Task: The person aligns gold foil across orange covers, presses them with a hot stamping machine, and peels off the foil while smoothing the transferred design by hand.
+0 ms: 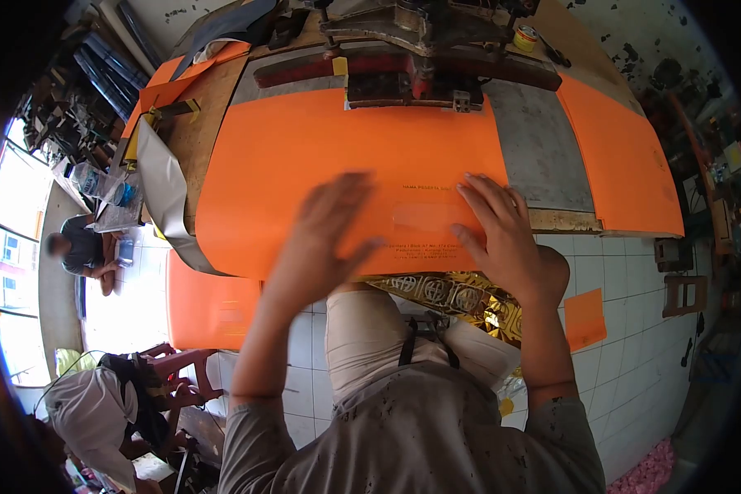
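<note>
A large orange sheet [305, 148] lies under the press, its front edge bending over the table's edge near me. Small gold lettering and a paler rectangular patch [424, 216] show on it. My right hand [502, 230] rests at the right of the patch, fingers spread on the sheet. To the left, my left hand [325, 235] is over the sheet with fingers stretched out, slightly blurred; whether it touches the sheet I cannot tell. Neither hand grips anything. Across my lap hangs gold foil [461, 300] with cut-out patterns.
The heavy press [420, 74] spans the table's back. More orange sheets [622, 160] are stacked at the right. A grey sheet [160, 173] droops at the left edge. Another person [86, 251] sits on the floor, far left; someone else [90, 412] is at lower left.
</note>
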Available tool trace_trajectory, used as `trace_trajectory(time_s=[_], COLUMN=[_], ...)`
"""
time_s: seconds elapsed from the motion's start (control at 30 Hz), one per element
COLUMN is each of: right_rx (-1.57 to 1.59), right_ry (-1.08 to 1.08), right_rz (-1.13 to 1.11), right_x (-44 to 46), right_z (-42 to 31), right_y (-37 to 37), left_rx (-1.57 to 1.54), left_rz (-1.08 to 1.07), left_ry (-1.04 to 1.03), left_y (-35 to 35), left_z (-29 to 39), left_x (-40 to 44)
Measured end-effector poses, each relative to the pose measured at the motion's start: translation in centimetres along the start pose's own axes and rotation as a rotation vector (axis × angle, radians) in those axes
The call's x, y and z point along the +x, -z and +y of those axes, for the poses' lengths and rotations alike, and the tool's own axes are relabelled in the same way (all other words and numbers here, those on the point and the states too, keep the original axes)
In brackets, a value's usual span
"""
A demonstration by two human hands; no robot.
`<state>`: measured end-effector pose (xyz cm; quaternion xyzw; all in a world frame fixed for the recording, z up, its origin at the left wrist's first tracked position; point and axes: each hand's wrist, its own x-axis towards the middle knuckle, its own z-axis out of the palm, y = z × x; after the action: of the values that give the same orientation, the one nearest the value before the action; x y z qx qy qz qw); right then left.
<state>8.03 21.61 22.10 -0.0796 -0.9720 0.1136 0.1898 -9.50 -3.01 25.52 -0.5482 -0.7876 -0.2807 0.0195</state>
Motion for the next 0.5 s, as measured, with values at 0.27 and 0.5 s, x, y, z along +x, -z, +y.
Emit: trace_trajectory(time_s=[0.27, 0.5], right_rx=[-0.001, 0.025], right_ry=[-0.035, -0.036], right_rz=[-0.038, -0.057], right_x=[-0.3, 0.0], right_z=[0.4, 0.4], right_y=[0.0, 0.6], left_rx=[0.307, 0.623], left_rz=[0.019, 0.249], left_ry=[0.230, 0.665], left_y=[-6.7, 3.1], left_z=[-3.0, -7.7], left_x=[4.5, -4.1])
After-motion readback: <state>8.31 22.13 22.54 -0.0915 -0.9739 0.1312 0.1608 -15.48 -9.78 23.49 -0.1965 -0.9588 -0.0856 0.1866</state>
